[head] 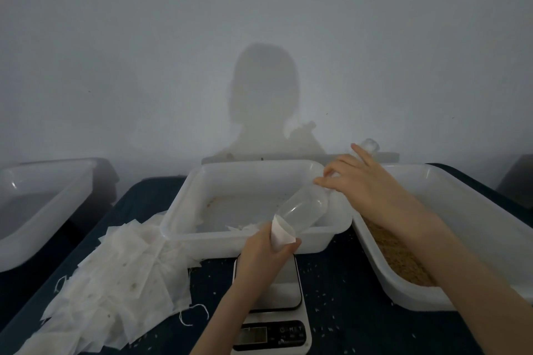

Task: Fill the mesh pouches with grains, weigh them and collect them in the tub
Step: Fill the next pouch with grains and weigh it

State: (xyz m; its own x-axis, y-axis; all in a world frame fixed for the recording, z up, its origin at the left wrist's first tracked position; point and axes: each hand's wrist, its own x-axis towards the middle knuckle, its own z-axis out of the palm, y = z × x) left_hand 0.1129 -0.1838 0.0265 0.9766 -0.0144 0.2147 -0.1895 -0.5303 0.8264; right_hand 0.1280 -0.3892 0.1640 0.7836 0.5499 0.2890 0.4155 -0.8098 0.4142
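Note:
My left hand (264, 251) grips a white mesh pouch (281, 235) above the scale (272, 314). My right hand (363, 181) holds the handle end of a clear plastic scoop (302, 210), tilted with its mouth down at the pouch's opening. Behind them stands a white tub (184, 210) with little in it. A second white tub (403, 282) at the right holds brown grains (401, 256). A heap of flat mesh pouches (121, 277) lies on the dark table at the left.
A third white tub (37, 210) sits at the far left edge. Loose grains (331, 300) are scattered over the dark tabletop around the scale. A pale wall with a person's shadow rises close behind the tubs.

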